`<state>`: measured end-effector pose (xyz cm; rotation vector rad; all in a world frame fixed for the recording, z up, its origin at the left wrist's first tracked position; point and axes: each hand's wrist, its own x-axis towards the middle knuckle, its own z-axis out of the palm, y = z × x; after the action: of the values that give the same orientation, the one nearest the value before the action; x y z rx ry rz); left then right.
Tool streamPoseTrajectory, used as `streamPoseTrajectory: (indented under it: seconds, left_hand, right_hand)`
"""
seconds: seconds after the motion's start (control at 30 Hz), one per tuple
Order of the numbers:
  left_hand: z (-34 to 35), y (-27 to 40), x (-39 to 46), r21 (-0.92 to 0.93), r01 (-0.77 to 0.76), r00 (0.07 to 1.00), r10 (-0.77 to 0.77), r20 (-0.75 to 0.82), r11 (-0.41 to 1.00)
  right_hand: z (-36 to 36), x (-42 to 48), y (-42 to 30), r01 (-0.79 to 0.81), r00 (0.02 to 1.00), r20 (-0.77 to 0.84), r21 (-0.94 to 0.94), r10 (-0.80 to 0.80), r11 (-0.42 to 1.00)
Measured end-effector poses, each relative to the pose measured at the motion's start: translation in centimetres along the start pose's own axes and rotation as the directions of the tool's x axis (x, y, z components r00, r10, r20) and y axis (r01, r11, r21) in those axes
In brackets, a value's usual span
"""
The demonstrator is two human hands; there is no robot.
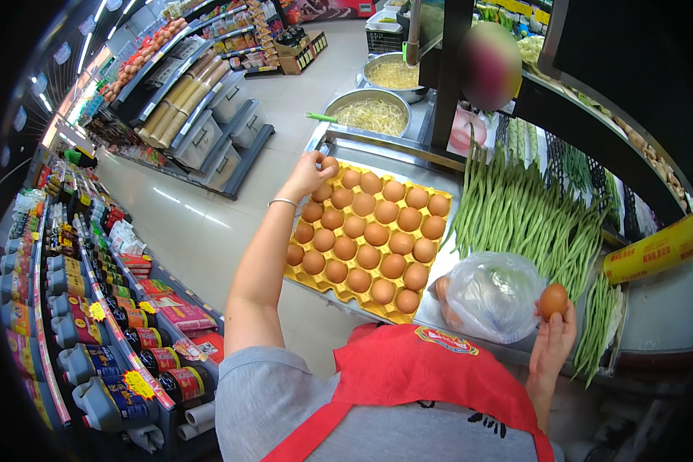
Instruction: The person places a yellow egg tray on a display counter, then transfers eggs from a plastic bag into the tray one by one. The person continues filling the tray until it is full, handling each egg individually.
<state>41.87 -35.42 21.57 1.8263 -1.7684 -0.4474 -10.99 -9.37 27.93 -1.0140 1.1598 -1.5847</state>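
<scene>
With the fingertips of my left hand [308, 175] I grip a brown egg [330, 166] at the far left corner of a yellow egg tray [352, 297]. Whether that egg is lifted from its cup, I cannot tell. Several rows of brown eggs [376, 234] fill the tray. On the right, my right hand [553, 341] holds up another brown egg [553, 301] between thumb and fingers. Between that hand and the tray sits a clear plastic bag [494, 297], with brown eggs [449, 300] showing at its left side.
Long green beans [525, 208] lie right of the tray on the metal counter [375, 151]. Beyond it stand basins of bean sprouts [372, 115], one with a green handle [320, 117]. A yellow roll [649, 248] is at right. Bottled goods [101, 361] line shelves at left.
</scene>
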Motion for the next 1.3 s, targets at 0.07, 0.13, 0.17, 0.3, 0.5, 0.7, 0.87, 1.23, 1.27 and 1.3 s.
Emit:
streamPoseTrajectory:
  seconds: [0.07,0.13,0.17,0.3,0.5,0.7,0.87,1.23,1.27,1.3]
  left_hand:
    - [0.4,0.0,0.1,-0.002,0.054,0.994,-0.054,0.093,0.999]
    - [0.3,0.6,-0.2,0.058,0.067,0.994,-0.071,0.08,0.996]
    - [0.2,1.1,-0.3,0.048,0.098,0.991,-0.102,0.085,0.994]
    - [0.3,0.3,-0.3,0.045,0.063,0.99,-0.068,0.127,0.997]
    - [-1.1,8.1,-3.0,0.156,-0.3,0.935,0.322,-0.147,0.941]
    - [2.4,26.6,-14.4,-0.263,-0.841,0.375,0.86,0.345,0.472]
    - [9.8,28.5,-17.3,-0.188,-0.846,0.228,0.658,0.718,0.498]
    - [14.4,26.3,-19.5,0.01,-0.948,0.211,0.603,0.769,0.319]
    - [14.9,26.3,-20.0,0.052,-0.942,0.244,0.573,0.782,0.331]
    - [15.2,26.2,-20.4,0.112,-0.931,0.293,0.529,0.796,0.347]
  right_hand:
    - [0.0,0.0,0.0,0.006,1.0,0.01,-0.009,-0.006,1.0]
    - [-0.1,0.0,0.0,0.018,1.0,0.016,-0.011,-0.018,1.0]
    - [-0.2,0.0,0.0,0.013,1.0,0.012,-0.016,-0.013,1.0]
    - [-0.7,0.0,0.1,0.005,1.0,0.017,0.005,-0.005,1.0]
    - [-0.3,-0.2,0.8,0.004,1.0,-0.031,0.016,-0.003,1.0]
    - [0.7,-0.8,-1.2,-0.063,0.998,-0.008,-0.013,0.063,0.998]
    - [1.1,-2.1,-2.7,-0.081,0.997,-0.007,-0.033,0.081,0.996]
    - [-0.1,-3.2,-0.4,-0.122,0.992,-0.038,0.029,0.123,0.992]
    - [-0.3,-3.2,0.0,-0.126,0.991,-0.048,0.032,0.127,0.992]
    - [-0.7,-3.1,0.5,-0.139,0.988,-0.062,0.058,0.142,0.989]
